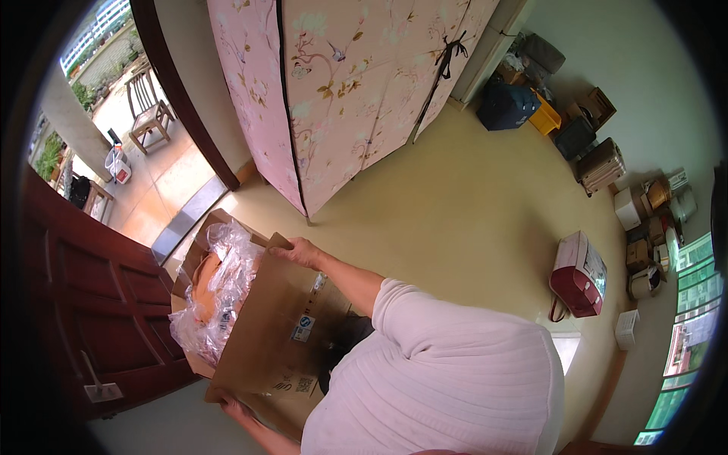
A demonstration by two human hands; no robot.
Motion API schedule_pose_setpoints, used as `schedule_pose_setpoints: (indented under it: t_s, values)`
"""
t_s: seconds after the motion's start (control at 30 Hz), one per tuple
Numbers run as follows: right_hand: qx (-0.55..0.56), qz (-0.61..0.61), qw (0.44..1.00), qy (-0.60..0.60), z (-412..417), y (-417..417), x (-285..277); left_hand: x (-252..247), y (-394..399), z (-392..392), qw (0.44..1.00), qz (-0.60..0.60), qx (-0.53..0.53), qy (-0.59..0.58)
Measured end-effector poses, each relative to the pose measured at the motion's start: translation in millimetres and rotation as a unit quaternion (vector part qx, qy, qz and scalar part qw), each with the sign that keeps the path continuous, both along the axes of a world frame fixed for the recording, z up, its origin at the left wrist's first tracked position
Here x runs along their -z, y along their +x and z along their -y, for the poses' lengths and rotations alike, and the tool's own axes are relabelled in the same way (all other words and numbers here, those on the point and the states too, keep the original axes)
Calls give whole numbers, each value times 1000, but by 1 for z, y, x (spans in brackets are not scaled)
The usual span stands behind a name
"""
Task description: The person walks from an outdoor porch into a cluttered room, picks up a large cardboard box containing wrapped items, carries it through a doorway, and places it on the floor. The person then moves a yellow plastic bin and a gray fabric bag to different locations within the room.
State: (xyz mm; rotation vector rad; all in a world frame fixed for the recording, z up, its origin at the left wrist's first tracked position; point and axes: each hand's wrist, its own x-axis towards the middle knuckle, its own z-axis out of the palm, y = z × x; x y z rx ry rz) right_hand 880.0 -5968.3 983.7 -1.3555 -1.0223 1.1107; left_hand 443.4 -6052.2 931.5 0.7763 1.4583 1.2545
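Note:
A large open cardboard box (264, 324) stands in front of me, tilted in the view. My right hand (300, 253) grips the upper corner of its near flap, thumb over the edge. At the flap's other corner my left hand (234, 405) is closed on the cardboard; that hand is partly hidden by the flap. Crumpled clear plastic wrapping (242, 259) fills the box and hangs over its far rim. Among it lies an orange-brown item (206, 278), whose kind I cannot tell. The box side bears labels and printing.
A dark red panelled door (108, 307) is beyond the box, beside a doorway with a grey threshold (190, 219). A pink floral fabric wardrobe (352, 85) stands ahead. On the right are a pink and red bag (577, 276), a suitcase (604, 165) and several boxes along the wall.

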Motion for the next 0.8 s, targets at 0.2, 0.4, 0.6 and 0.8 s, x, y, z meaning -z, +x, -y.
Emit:
schedule_pose_setpoints:
  t_s: [0.2, 0.4, 0.6, 0.8]
  values:
    - [-68, -75, 993, -58, 60, 49, 15, 46, 23, 85, 1000, 28, 0, -1]
    - [-109, -109, 987, -35, 104, 116, 42, 43, 112, 164, 996, -42, -45, -57]
    - [-138, -80, 986, -48, 152, 164, 63, 74, 175, 251, 989, -29, -142, -11]
    - [-161, -63, 984, -49, 221, 211, 71, 35, 290, 333, 980, -80, -181, -5]
